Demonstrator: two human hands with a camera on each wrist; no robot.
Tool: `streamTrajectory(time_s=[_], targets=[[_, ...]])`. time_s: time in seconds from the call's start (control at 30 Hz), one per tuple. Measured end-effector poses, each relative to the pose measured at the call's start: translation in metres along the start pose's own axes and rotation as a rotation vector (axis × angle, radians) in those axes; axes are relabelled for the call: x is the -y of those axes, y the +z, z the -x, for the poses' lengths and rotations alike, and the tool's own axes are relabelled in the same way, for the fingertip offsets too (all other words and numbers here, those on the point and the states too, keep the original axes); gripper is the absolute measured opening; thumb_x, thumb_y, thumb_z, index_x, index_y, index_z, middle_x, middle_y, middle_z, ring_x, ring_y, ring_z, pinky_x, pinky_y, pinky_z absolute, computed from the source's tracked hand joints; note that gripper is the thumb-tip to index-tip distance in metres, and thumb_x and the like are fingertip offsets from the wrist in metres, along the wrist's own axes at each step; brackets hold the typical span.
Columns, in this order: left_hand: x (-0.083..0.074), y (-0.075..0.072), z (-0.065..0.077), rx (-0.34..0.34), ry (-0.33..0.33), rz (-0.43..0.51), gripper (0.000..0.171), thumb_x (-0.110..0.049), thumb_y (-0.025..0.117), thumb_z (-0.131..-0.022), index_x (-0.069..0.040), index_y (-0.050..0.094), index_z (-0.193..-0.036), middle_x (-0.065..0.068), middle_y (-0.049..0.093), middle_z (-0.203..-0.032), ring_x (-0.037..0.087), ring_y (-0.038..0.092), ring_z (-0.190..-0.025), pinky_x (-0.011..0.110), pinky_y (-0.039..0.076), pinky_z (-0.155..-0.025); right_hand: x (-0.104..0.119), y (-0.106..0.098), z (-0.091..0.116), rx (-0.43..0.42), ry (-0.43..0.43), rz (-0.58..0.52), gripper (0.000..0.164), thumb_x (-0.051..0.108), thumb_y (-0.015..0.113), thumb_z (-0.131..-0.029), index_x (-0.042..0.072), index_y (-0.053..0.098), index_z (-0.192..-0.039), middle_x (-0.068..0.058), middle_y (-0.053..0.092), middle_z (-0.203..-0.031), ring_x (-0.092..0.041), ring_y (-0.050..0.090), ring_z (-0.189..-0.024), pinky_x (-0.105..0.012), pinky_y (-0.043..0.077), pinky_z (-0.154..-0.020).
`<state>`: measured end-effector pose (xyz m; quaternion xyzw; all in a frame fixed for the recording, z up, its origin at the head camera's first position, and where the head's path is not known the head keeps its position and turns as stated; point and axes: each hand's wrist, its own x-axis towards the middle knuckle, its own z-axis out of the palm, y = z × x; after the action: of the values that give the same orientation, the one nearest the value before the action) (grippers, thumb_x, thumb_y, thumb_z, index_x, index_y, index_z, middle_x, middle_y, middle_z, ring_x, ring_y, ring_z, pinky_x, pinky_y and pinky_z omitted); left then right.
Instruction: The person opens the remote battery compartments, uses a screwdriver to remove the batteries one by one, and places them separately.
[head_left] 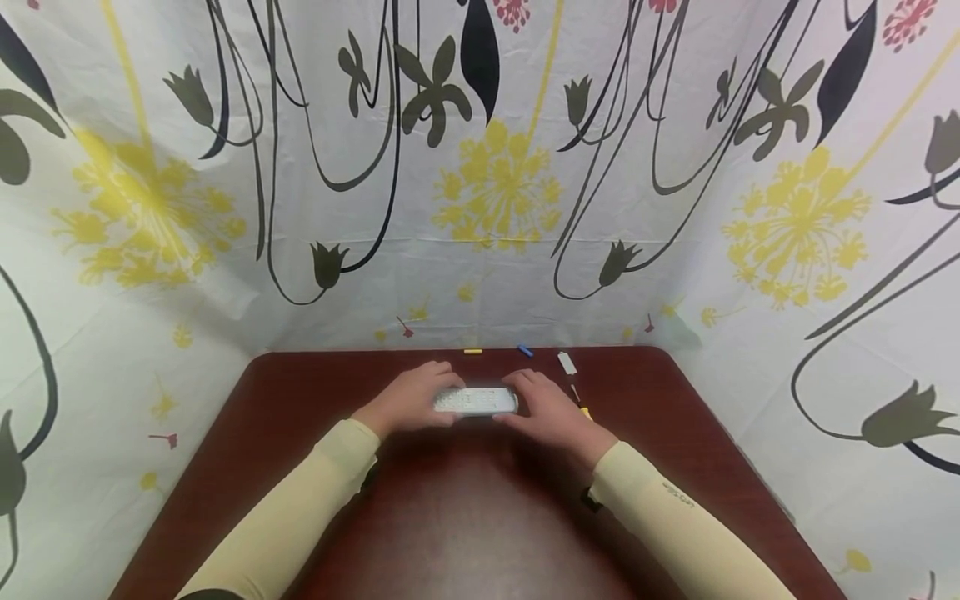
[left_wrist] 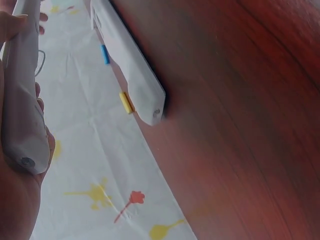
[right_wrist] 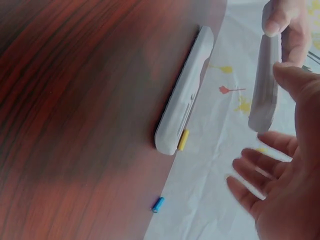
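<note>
A white remote control (head_left: 476, 402) with small buttons is held level between both hands. My left hand (head_left: 416, 400) grips its left end, thumb on the near side and fingers along the far side. At the other end is my right hand (head_left: 551, 408), its thumb (right_wrist: 292, 77) against the remote's side. The right fingers are spread and loosely bent, with the index fingertip right at the remote's end. Below the held remote, a second long white casing (left_wrist: 142, 75) lies on the table in both wrist views; the head view does not show it separately.
On the dark red table (head_left: 465, 517), a yellow battery (head_left: 472, 352) and a blue battery (head_left: 525, 351) lie near the far edge. A small white cover (head_left: 567, 363) and a yellow-handled screwdriver (head_left: 585, 412) lie at the right. Flower-patterned cloth (head_left: 480, 275) stands around the table.
</note>
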<state>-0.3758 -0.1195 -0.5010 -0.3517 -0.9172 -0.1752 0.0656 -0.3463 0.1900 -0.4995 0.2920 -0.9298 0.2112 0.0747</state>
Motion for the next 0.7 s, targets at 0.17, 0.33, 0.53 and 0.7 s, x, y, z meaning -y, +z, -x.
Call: streamTrajectory(time_s=[0.17, 0.33, 0.53, 0.7], targets=[[-0.006, 0.003, -0.004, 0.002, 0.032, -0.002, 0.048, -0.056, 0.086, -0.09, -0.032, 0.073, -0.13, -0.013, 0.06, -0.116, 0.01, 0.055, -0.102, 0.031, 0.053, -0.087, 0.005, 0.0, -0.002, 0.018, -0.05, -0.027, 0.067, 0.06, 0.079, -0.099, 0.018, 0.064, -0.148, 0.003, 0.062, -0.142, -0.016, 0.058, -0.121, -0.042, 0.054, -0.103], [-0.01, 0.005, -0.006, 0.005, 0.04, 0.001, 0.05, -0.056, 0.086, -0.089, -0.033, 0.072, -0.132, -0.012, 0.061, -0.12, 0.01, 0.056, -0.104, 0.032, 0.053, -0.089, 0.008, 0.002, -0.004, 0.021, -0.07, -0.026, 0.064, 0.056, 0.081, -0.099, 0.018, 0.064, -0.147, 0.005, 0.062, -0.141, -0.015, 0.057, -0.119, -0.041, 0.054, -0.101], [-0.014, 0.005, -0.008, 0.007, 0.043, -0.003, 0.051, -0.056, 0.086, -0.09, -0.032, 0.072, -0.133, -0.011, 0.06, -0.12, 0.01, 0.056, -0.104, 0.031, 0.053, -0.089, 0.012, 0.005, -0.006, 0.023, -0.074, -0.009, 0.063, 0.056, 0.082, -0.098, 0.018, 0.065, -0.146, 0.008, 0.061, -0.133, -0.013, 0.057, -0.113, -0.038, 0.054, -0.097], [-0.018, 0.005, -0.009, 0.009, 0.047, -0.011, 0.052, -0.058, 0.085, -0.091, -0.032, 0.072, -0.134, -0.011, 0.06, -0.121, 0.01, 0.056, -0.105, 0.031, 0.054, -0.089, 0.015, 0.007, -0.007, 0.001, -0.103, 0.019, 0.056, 0.053, 0.084, -0.097, 0.022, 0.067, -0.141, 0.009, 0.061, -0.126, -0.011, 0.056, -0.109, -0.035, 0.054, -0.095]])
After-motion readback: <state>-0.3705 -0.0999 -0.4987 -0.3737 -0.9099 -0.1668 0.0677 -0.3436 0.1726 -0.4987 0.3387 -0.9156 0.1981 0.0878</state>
